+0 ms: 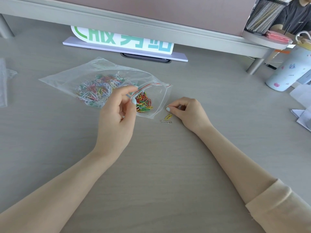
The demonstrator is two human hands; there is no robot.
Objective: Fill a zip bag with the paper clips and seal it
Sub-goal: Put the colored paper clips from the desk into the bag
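Observation:
A clear zip bag (67,76) with a red zip line lies on the desk, its mouth facing right. Several coloured paper clips (94,89) fill it, with another heap near the mouth (143,103). My left hand (117,111) pinches the upper lip of the bag's mouth between thumb and fingers and lifts it. My right hand (186,111) rests on the desk just right of the mouth, fingers curled and tips together; I cannot tell whether it pinches a clip. A yellow clip (168,116) and a silver clip (166,122) lie loose on the desk below those fingertips.
A raised shelf (151,26) spans the back, with a white sign (124,41) under it. A mesh pen holder (264,14) stands on the shelf at right. A patterned bottle (289,71) and papers (301,115) sit at the right edge. Clear plastic (3,84) lies far left.

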